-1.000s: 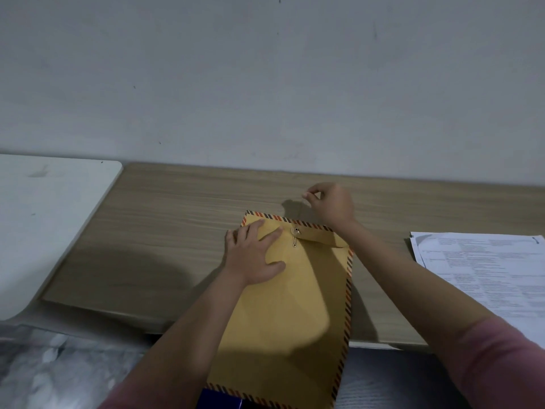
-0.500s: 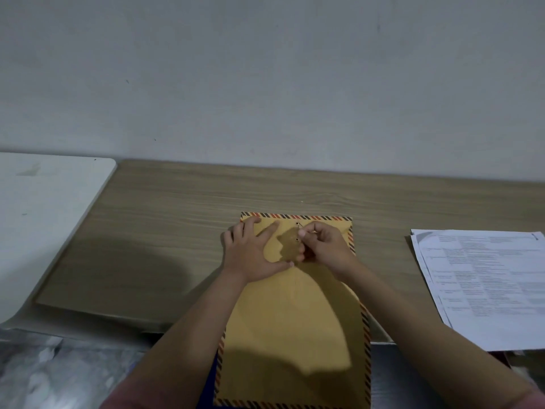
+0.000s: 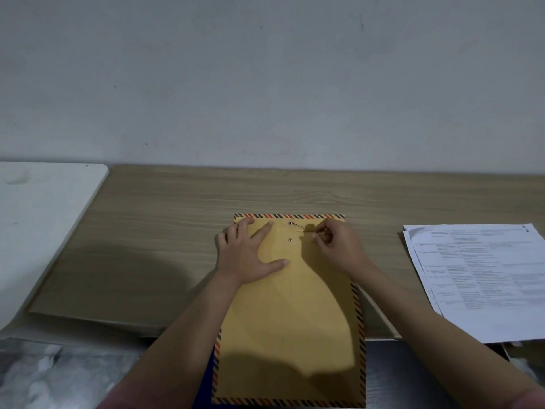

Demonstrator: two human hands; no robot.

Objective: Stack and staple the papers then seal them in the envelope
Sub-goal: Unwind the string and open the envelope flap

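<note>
The right hand (image 3: 336,246) is closed in a pinch, and it holds the end of a thin dark string (image 3: 300,228). The string runs to the left from the fingers to the upper round metal button (image 3: 290,223) on the flap. A second metal button (image 3: 290,240) sits just below the first one, so the two buttons lie left of the pinching hand, which is the nearer one for winding. The left hand (image 3: 247,255) lies flat and open, with fingers spread, and presses the brown paper envelope with striped border (image 3: 292,314). The envelope's long axis points away from the person on the wooden table (image 3: 165,231). White printed sheets (image 3: 483,276) rest well apart at the right.
</note>
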